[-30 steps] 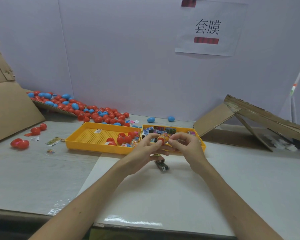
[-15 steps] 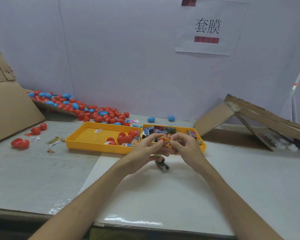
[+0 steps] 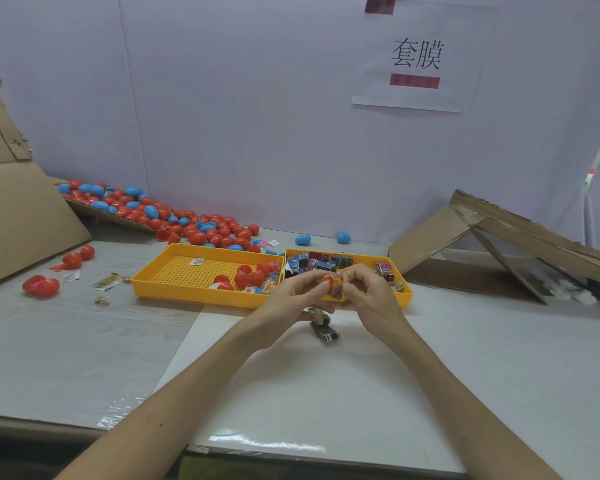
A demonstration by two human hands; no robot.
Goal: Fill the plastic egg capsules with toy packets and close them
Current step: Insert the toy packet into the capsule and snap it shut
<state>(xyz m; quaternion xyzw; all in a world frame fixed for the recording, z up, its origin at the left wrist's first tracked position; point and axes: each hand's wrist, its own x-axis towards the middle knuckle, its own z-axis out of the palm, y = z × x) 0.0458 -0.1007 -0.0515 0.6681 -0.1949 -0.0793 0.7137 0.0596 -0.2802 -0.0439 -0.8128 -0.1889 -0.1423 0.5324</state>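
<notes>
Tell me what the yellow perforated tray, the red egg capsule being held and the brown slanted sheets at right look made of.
Yellow perforated tray: moulded plastic, matt; uniform colour, regular grid of holes.
Red egg capsule: glossy hard plastic, probably; smooth and shiny surface.
Brown slanted sheets: corrugated cardboard; dull, torn layered edges.

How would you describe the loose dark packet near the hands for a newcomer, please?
Find the two yellow trays mid-table. Just before the right one, on the white sheet, lies a dark packet. Unlike the heaped tray packets, it is nearly black and lies flat outside.
</notes>
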